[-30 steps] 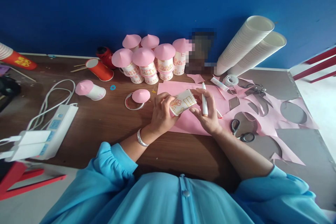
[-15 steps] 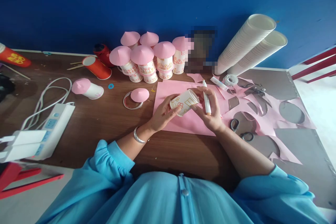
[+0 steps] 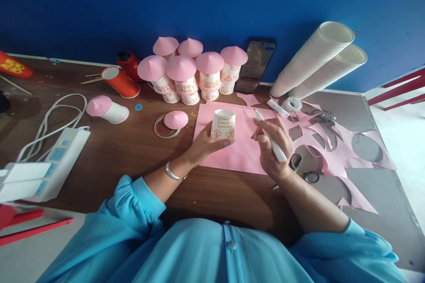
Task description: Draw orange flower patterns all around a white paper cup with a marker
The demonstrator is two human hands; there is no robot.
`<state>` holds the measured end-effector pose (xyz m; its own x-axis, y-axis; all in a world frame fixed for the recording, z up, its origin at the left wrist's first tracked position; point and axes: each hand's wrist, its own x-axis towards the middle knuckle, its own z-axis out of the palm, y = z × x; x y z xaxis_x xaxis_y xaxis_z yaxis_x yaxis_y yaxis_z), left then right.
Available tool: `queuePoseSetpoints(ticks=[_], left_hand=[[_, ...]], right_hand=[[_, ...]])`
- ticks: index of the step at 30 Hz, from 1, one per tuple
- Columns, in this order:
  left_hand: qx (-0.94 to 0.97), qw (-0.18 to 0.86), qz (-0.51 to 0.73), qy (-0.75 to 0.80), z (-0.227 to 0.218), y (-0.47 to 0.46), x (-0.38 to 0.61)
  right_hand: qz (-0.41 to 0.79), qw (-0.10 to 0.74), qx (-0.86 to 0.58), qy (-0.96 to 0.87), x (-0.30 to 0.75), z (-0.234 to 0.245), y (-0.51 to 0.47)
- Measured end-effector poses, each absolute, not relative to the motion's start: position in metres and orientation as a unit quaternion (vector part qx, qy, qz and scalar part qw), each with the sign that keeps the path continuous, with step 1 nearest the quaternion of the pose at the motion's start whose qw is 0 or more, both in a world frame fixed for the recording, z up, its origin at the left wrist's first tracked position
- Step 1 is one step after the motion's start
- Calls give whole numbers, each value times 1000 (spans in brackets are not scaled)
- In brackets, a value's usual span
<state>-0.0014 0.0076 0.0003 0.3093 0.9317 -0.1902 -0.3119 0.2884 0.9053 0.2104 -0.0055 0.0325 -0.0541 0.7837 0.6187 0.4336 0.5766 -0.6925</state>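
Note:
My left hand (image 3: 206, 143) is closed round a small white paper cup (image 3: 223, 125) with orange and red drawings. The cup stands mouth-down on a pink paper sheet (image 3: 242, 150). Just right of the cup, my right hand (image 3: 274, 148) grips a white marker pen (image 3: 270, 139), whose tip points up and to the left. The right hand is off the cup.
Several pink-roofed cup houses (image 3: 195, 73) stand at the back by a phone (image 3: 257, 64). Two white cup stacks (image 3: 318, 59) lie at right. Scissors (image 3: 303, 168), tape (image 3: 292, 104) and pink scraps (image 3: 335, 141) sit at right. A power strip (image 3: 49, 163), red cups (image 3: 121, 82) and a loose pink cone (image 3: 175, 119) are left.
The cup was held tilted between both hands; now it stands mouth-down on the pink sheet in my left hand. My right hand has drawn away to the right with the pen.

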Motion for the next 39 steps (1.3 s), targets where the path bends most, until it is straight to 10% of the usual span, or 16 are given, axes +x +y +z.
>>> queuePoseSetpoints(ticks=[13, 39], left_hand=[[413, 704, 431, 385, 2, 9, -5], [384, 730, 426, 372, 11, 6, 1]], right_hand=[[57, 447, -186, -873, 197, 58, -19], [31, 419, -360, -833, 195, 4, 3]])
